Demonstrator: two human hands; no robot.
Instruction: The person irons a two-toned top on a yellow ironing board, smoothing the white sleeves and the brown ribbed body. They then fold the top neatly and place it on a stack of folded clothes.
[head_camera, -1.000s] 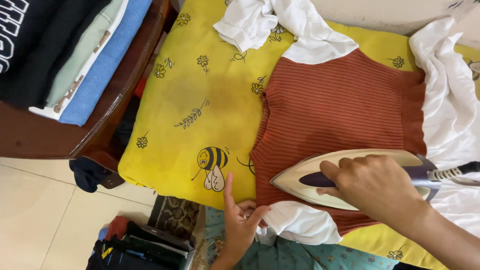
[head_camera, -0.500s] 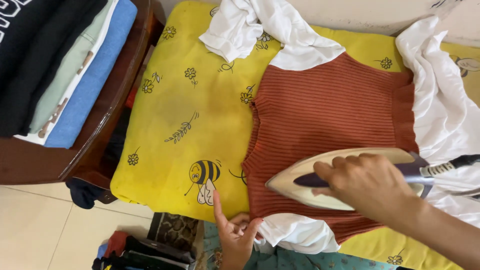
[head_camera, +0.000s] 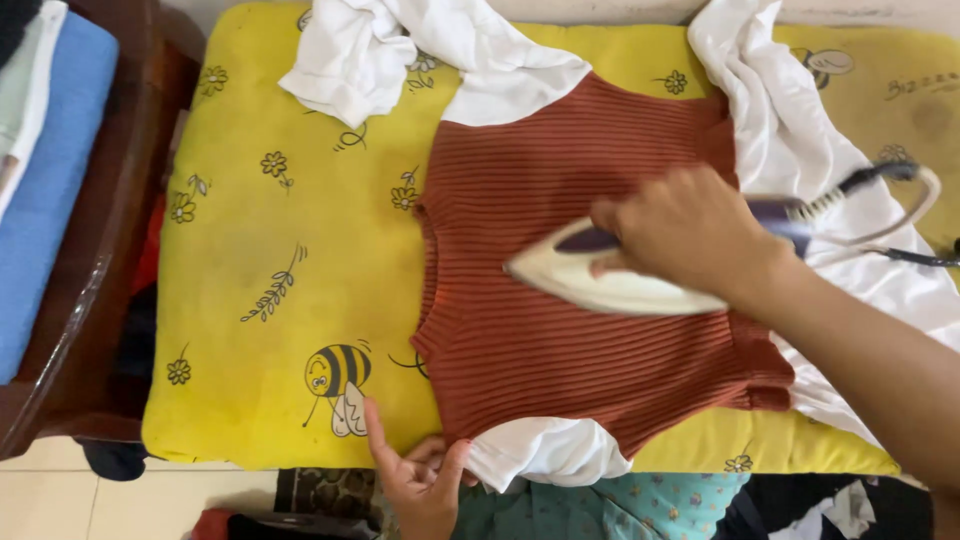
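Item: iron, cream w/ purple handle, soleplate flat on rust-red ribbed top, mid-chest, tip pointing left.
Grip: right hand wrapped fully round handle, closed tight.
Left hand: fingers spread, holds nothing, pinning hem at near edge of yellow bee-print pad.
Around: white cloth under and beside top; cord trailing right.
Risks (judgement): pausing could scorch ribbing; cord may snag white cloth; left fingers close if iron sweeps toward hem.

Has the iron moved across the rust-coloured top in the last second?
Yes. The iron has slid from the top's lower hem edge up toward its middle, away from the white fabric at the near cushion edge.
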